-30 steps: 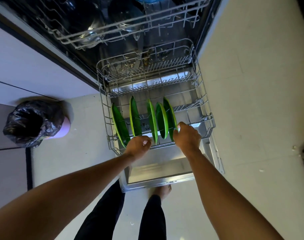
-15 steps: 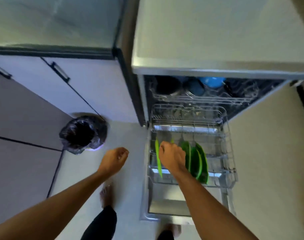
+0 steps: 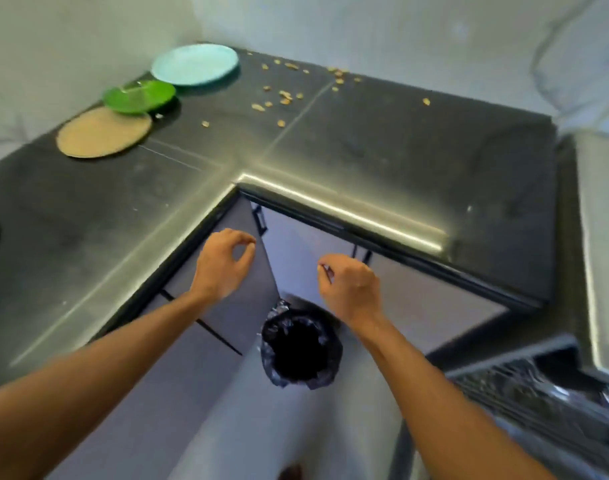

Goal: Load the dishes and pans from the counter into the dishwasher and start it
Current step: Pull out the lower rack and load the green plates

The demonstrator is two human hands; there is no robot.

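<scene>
Now off the rack, left hand point(image 3: 223, 261), right hand point(image 3: 348, 282) empty, facing counter point(image 3: 365, 150)

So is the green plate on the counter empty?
Cannot tell. The green plate lies flat in the counter corner; a glint obscures its surface.

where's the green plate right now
In the head view, the green plate sits on the dark counter at upper left near the wall corner, between the light blue plate behind it and the tan round plate.

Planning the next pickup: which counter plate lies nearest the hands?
The tan plate, at the near end of the row; the green plate and light blue plate lie farther back.
</scene>
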